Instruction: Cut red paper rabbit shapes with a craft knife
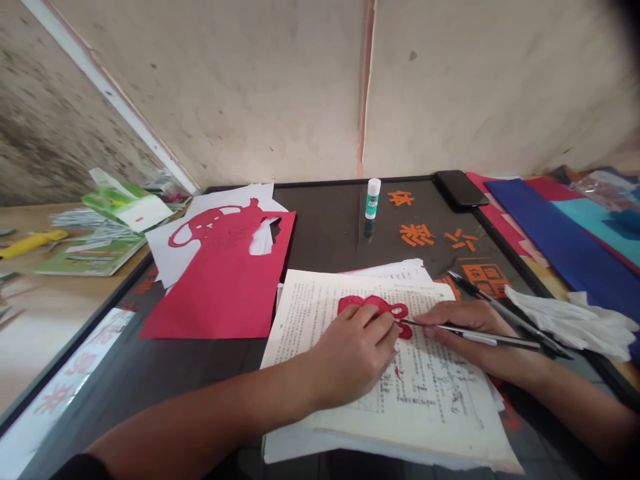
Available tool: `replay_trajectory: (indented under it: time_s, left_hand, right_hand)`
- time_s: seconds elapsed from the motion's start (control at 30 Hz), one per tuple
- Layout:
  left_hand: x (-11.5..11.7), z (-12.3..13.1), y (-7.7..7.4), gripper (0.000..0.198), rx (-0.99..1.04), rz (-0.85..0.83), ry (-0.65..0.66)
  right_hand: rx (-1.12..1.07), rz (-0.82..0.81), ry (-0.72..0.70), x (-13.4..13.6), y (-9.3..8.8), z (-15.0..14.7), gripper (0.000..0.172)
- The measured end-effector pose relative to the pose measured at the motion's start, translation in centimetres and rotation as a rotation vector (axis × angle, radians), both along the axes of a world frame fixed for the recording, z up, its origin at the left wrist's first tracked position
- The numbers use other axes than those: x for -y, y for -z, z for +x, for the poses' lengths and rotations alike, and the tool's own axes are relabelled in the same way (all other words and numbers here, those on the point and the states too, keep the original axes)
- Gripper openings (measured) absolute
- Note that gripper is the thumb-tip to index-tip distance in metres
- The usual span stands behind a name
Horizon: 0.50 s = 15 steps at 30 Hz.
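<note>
A small red paper cutout point(373, 307) lies on a stack of printed pages point(430, 393) on the dark table point(200, 373). My left hand point(357, 350) presses down on the cutout with curled fingers, holding it flat. My right hand point(475, 327) grips a thin silver craft knife point(480, 337) like a pen, its tip touching the cutout's right edge near my left fingertips.
A red paper sheet point(225, 293) with a teapot shape cut out lies left over white sheets. A glue stick point(373, 198), orange paper characters point(417, 235) and a black phone point(460, 189) sit behind. A black pen point(505, 313), white cloth point(570, 323) and coloured paper point(565, 233) lie right.
</note>
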<state>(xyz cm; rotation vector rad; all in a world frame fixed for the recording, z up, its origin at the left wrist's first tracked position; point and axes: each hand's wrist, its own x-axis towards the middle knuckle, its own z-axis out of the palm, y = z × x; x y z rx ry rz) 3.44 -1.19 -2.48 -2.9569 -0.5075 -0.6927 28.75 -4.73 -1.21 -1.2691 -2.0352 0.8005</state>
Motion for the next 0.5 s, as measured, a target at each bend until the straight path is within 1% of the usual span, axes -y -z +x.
replay_trajectory:
  time_s: [0.07,0.1,0.17,0.23,0.3,0.4,0.5]
  left_hand:
    - [0.1,0.0,0.1,0.027,-0.027,0.004,0.001]
    - [0.1,0.0,0.1,0.026,-0.035,0.004,0.000]
    - [0.2,0.0,0.2,0.025,-0.042,0.001,-0.006]
    - [0.3,0.1,0.1,0.023,-0.032,-0.008,-0.022]
    - [0.3,0.1,0.1,0.022,-0.032,-0.024,-0.025]
    - [0.2,0.2,0.1,0.023,-0.061,-0.057,-0.021]
    - [0.1,0.2,0.1,0.029,-0.097,-0.067,-0.020]
  right_hand:
    - [0.012,0.058,-0.032,0.1,0.0,0.4,0.019]
    - [0.018,0.086,-0.023,0.2,0.1,0.6,0.018]
    - [0.024,0.127,0.049,0.3,0.2,0.9,0.013]
    - [0.025,0.133,0.135,0.4,0.2,0.8,0.011]
    - [0.021,0.100,0.169,0.4,0.2,0.5,0.011]
    - [0.001,0.032,0.160,0.3,0.0,-0.1,0.012]
    - [-0.017,-0.031,0.166,0.3,-0.1,-0.4,0.014]
